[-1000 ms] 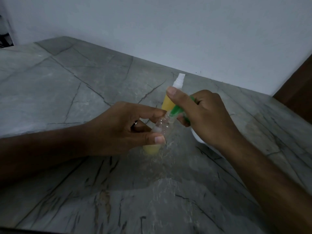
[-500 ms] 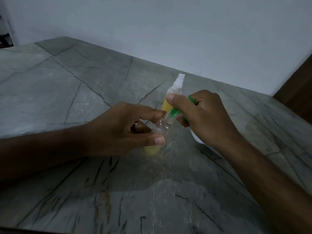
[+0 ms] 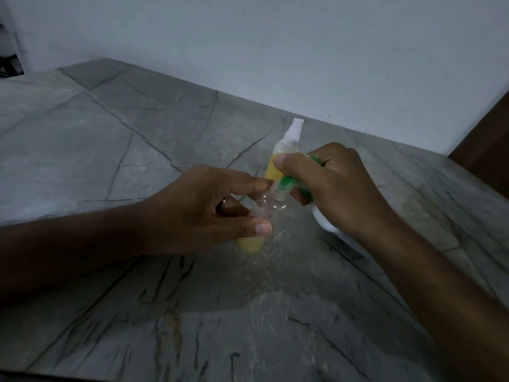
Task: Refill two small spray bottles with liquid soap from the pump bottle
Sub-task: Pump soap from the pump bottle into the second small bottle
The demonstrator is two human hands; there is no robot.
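My left hand (image 3: 209, 210) grips a small clear spray bottle (image 3: 265, 206) that leans to the right, with yellow liquid showing at its bottom end below my thumb. My right hand (image 3: 330, 186) pinches the bottle's green spray cap (image 3: 287, 183) at the neck, thumb across the top. Just behind them a second small spray bottle (image 3: 283, 150) with a white cap stands upright on the grey stone counter (image 3: 115, 150); it holds yellow liquid. A white object (image 3: 326, 224), partly hidden under my right wrist, cannot be identified.
A pale wall (image 3: 275, 51) runs along the counter's far edge. A dark brown wooden surface (image 3: 487, 139) rises at the far right. Dark items (image 3: 8, 62) sit at the far left edge.
My right thumb has shifted slightly lower and closer over the green cap. The bottle and my left hand stay almost where they were.
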